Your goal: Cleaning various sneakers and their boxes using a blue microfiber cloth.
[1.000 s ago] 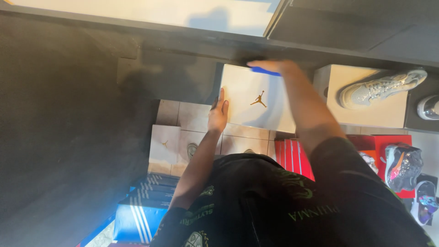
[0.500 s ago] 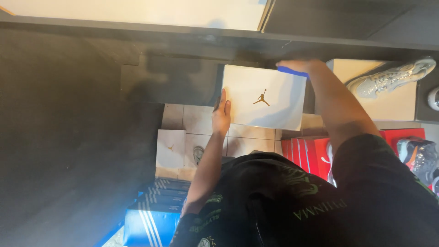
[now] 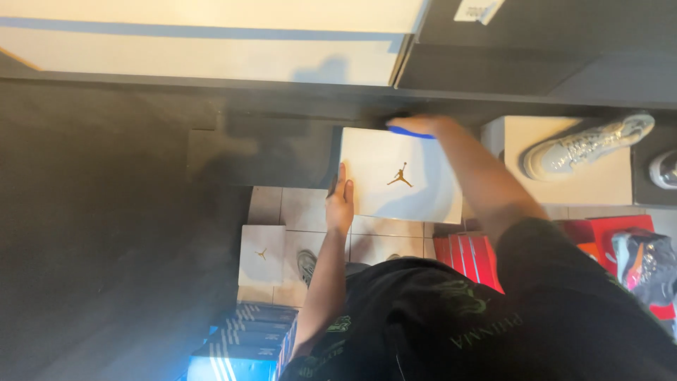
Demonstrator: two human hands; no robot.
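A white shoe box (image 3: 416, 194) with a small gold emblem on its lid is held between both my hands in front of a dark shelf (image 3: 282, 144). My left hand (image 3: 342, 201) grips its left edge, fingers pressed on the side. My right hand (image 3: 423, 125) is curled over the far edge of the box, and a short blue strip (image 3: 409, 132) shows under its fingers. My black shirt (image 3: 493, 324) fills the bottom of the view.
A grey sneaker (image 3: 585, 144) lies on a white box (image 3: 599, 183) at the right. Red boxes (image 3: 469, 257) and a colourful shoe (image 3: 645, 264) sit below it. A smaller white box (image 3: 262, 255) rests on the tiled floor, with blue striped boxes (image 3: 240, 346) at the bottom left.
The white box stays in both hands and has dropped slightly lower in view. My right hand has slid along its far edge. My left hand keeps its grip.
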